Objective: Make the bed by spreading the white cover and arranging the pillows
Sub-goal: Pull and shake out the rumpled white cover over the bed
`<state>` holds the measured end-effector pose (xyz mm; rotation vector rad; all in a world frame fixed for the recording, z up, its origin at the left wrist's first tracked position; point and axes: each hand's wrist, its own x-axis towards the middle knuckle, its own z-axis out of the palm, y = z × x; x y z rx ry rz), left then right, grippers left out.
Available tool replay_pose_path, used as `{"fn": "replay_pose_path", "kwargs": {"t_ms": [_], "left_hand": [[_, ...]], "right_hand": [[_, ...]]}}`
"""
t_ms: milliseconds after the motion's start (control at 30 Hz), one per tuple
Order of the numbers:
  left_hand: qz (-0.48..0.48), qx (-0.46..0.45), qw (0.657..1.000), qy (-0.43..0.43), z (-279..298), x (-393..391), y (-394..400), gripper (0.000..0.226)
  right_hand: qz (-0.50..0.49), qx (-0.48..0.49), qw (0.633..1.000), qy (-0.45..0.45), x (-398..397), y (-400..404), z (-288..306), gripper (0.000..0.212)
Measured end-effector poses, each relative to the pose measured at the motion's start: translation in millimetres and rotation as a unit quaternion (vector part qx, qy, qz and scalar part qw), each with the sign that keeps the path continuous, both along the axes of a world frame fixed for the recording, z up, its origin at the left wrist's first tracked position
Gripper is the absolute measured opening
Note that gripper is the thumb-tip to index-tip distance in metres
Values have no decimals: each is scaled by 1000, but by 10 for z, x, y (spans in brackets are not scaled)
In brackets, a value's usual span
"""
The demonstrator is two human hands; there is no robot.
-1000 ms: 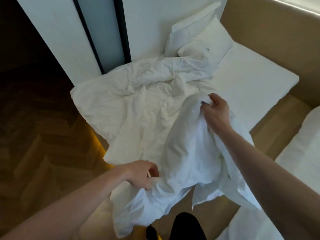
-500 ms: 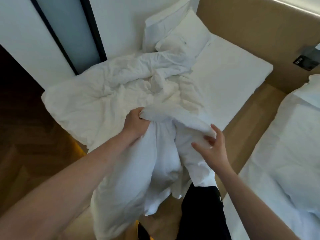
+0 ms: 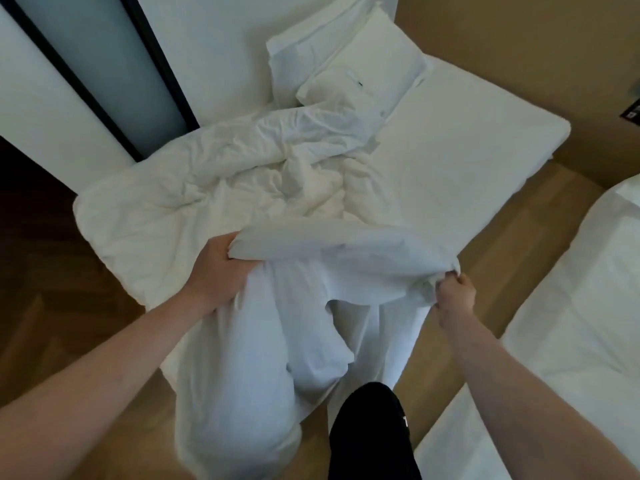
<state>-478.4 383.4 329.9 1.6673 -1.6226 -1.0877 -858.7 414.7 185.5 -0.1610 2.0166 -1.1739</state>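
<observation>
While both hands hold the white cover (image 3: pixel 332 251) up at the foot of the bed (image 3: pixel 460 157), state is:
left hand: (image 3: pixel 216 271) fingers curled round one end of the lifted fold, on the wall side of the bed's foot.
right hand: (image 3: pixel 455 299) fingers closed in a pinch on the other end of the same fold, off the bed's aisle-side edge.
white cover: partly off the bed; the held fold spans between the hands, the cloth below it hangs to the floor (image 3: pixel 491 237) in front of the bed's foot. Rest lies crumpled on the wall-side half of the bed, reaching up to the pillows.
pillows: (image 3: pixel 349 60) two, stacked at the head of the bed against the wall (image 3: pixel 221 46), one leaning upright, one lying in front of it; the cover's top edge touches the front one.
bed: aisle-side half shows bare, smooth sheet.
second bed: (image 3: pixel 571 323) across the aisle from the bed, white.
leg: (image 3: pixel 372 434) dark trousers, at the bed's foot, just beside the hanging cloth.
</observation>
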Motion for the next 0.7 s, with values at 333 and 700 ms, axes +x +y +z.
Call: {"fn": "replay_pose_path", "kwargs": {"t_ms": [333, 700], "left_hand": [[37, 167, 985, 15, 1048, -1163, 545, 31], [5, 153, 982, 107, 1685, -2735, -218, 43]], "right_hand": [[92, -288, 953, -2, -739, -1977, 3143, 27], [185, -259, 947, -33, -1275, -2606, 3869, 37]]}}
